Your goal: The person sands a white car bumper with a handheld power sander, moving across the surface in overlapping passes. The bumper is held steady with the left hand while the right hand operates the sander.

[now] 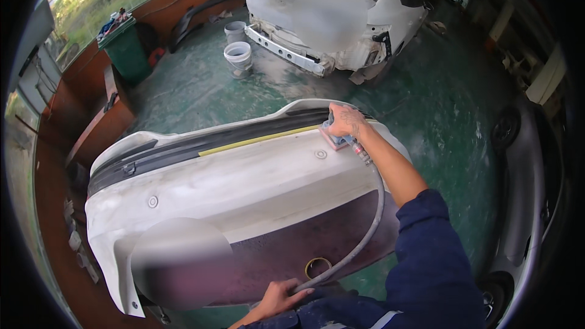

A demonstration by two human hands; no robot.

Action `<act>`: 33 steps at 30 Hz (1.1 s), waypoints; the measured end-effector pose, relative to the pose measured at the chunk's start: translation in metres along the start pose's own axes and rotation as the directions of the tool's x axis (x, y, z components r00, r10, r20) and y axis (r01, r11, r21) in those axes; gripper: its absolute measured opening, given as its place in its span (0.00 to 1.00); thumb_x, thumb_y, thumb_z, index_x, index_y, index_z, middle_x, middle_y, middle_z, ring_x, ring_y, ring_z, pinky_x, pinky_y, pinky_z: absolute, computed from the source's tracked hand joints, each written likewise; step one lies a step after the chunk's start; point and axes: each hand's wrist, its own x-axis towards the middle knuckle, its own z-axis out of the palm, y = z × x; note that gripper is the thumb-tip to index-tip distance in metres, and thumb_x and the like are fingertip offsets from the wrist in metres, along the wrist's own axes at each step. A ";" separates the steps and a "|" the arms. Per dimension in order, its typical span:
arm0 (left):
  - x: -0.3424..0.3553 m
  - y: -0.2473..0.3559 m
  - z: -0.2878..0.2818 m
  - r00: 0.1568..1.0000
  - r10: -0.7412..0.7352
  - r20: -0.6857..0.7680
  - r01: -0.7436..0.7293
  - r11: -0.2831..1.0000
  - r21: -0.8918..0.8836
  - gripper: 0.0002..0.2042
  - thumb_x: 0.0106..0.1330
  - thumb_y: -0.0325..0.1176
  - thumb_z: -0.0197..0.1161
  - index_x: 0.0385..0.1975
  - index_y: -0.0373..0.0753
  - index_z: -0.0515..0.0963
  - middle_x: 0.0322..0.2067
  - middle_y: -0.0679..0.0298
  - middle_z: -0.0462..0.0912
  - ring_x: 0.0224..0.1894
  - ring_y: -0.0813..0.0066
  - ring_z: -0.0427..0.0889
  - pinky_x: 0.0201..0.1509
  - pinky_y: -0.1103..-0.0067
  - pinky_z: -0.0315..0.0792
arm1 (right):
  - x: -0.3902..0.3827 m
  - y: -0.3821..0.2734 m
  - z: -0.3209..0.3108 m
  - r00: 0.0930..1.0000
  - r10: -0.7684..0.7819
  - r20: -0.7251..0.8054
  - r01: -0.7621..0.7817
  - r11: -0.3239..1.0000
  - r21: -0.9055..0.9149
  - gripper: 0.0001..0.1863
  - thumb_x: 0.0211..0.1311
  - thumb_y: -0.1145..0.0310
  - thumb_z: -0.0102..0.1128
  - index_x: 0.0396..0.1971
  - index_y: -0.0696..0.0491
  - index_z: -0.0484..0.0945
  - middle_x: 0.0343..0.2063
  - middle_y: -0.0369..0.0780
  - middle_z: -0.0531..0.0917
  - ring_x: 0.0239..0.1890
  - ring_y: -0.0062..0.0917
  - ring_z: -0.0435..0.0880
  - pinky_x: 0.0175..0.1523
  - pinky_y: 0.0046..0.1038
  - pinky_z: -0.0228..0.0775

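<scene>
A white car bumper lies across in front of me, its surface dusty and patchy. My right hand is closed over the top of an air sander, whose pad rests on the bumper's far right part. Yellow masking tape runs along the bumper's dark trim strip, beside the sander. From the sander's coupling a grey air hose curves down toward my body. Low in the view, my left hand grips that hose near my waist. Part of the bumper's near left is blurred out.
A roll of tape lies on the dark reddish surface below the bumper. Beyond stands a white car without its bumper cover, with white buckets beside it. A green bin is far left; a grey car stands right.
</scene>
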 end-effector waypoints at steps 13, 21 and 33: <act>-0.004 -0.001 -0.002 0.999 0.032 -0.018 -0.031 0.999 0.029 0.20 0.65 0.49 0.71 0.29 0.34 0.81 0.17 0.54 0.74 0.19 0.61 0.73 0.28 0.68 0.71 | -0.001 0.001 0.003 1.000 -0.029 -0.002 0.028 0.999 -0.033 0.39 0.50 0.48 0.73 0.60 0.50 0.71 0.58 0.50 0.80 0.61 0.46 0.79 0.64 0.45 0.72; -0.001 0.001 -0.007 0.996 0.061 -0.068 -0.061 0.998 -0.004 0.18 0.67 0.48 0.70 0.37 0.36 0.84 0.21 0.53 0.80 0.23 0.60 0.80 0.31 0.69 0.74 | 0.008 0.043 0.002 0.970 0.231 -0.081 -0.238 0.968 -0.084 0.39 0.52 0.47 0.71 0.61 0.49 0.70 0.59 0.52 0.78 0.63 0.49 0.77 0.65 0.48 0.70; 0.002 0.012 -0.001 0.996 0.087 0.025 -0.087 0.996 -0.018 0.18 0.66 0.47 0.71 0.37 0.36 0.84 0.22 0.50 0.80 0.25 0.51 0.81 0.32 0.67 0.74 | -0.015 -0.014 0.005 0.964 -0.258 -0.069 0.261 0.965 0.033 0.27 0.49 0.58 0.68 0.50 0.51 0.74 0.48 0.49 0.81 0.56 0.46 0.80 0.59 0.44 0.72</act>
